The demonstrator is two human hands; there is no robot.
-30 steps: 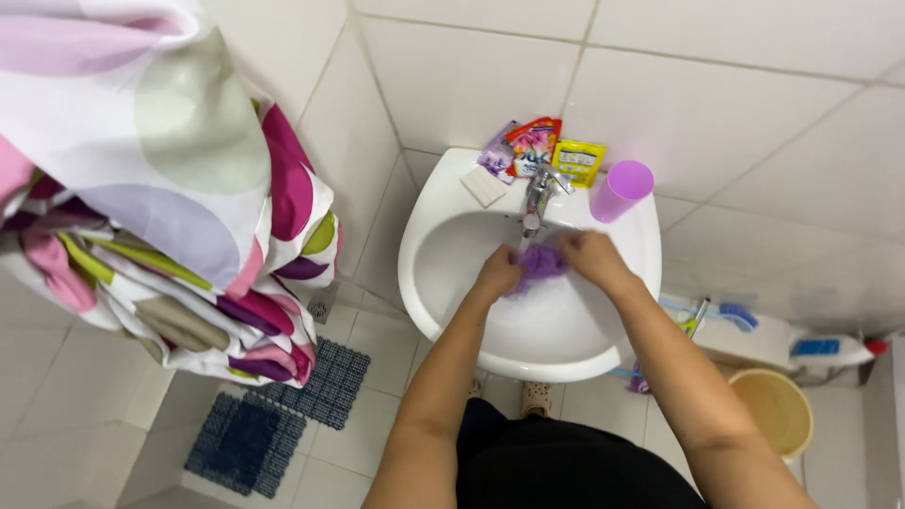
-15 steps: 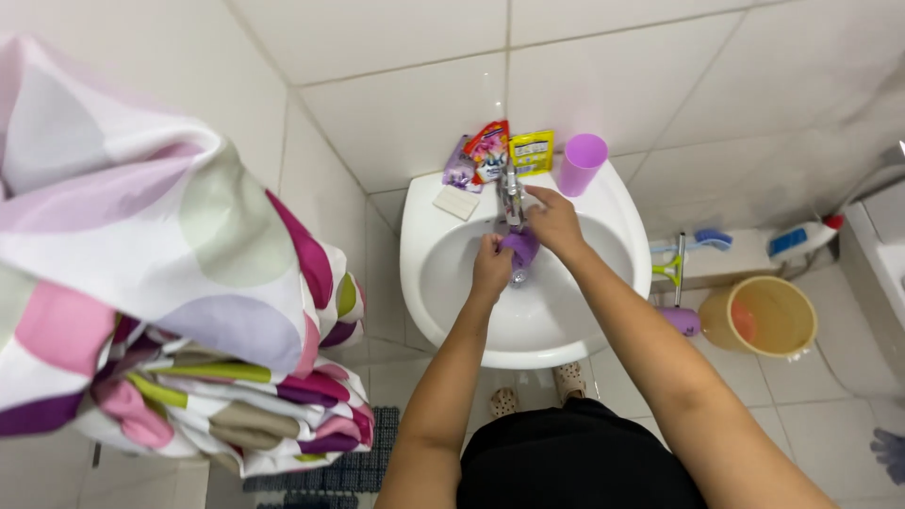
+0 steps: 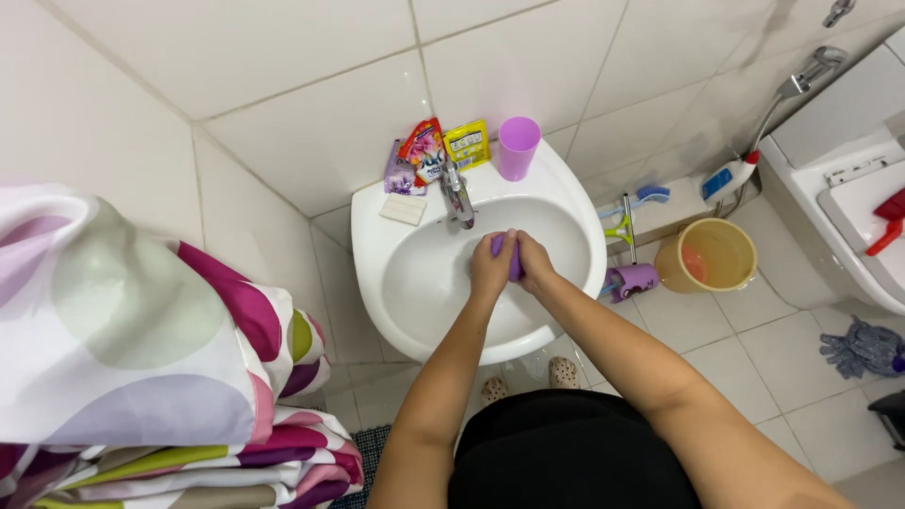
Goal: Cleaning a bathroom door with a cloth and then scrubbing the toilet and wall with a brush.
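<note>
Both hands are pressed together over the white sink (image 3: 566,203): the left hand (image 3: 490,269) and right hand (image 3: 535,264) close on a small purple thing (image 3: 514,256) between the palms. If wet, it may slip down into the basin below them.

The left hand (image 3: 492,267) and the right hand (image 3: 535,265) met over the white sink (image 3: 415,283), pressed together around a small purple cloth (image 3: 514,256) just below the tap (image 3: 459,196). On the sink's back rim stood a purple cup (image 3: 518,147), three coloured packets (image 3: 436,151) and a bar of soap (image 3: 403,209). A spotted shower curtain (image 3: 141,339) hung at the left, and a yellow bucket (image 3: 707,256) sat on the floor to the right.
</note>
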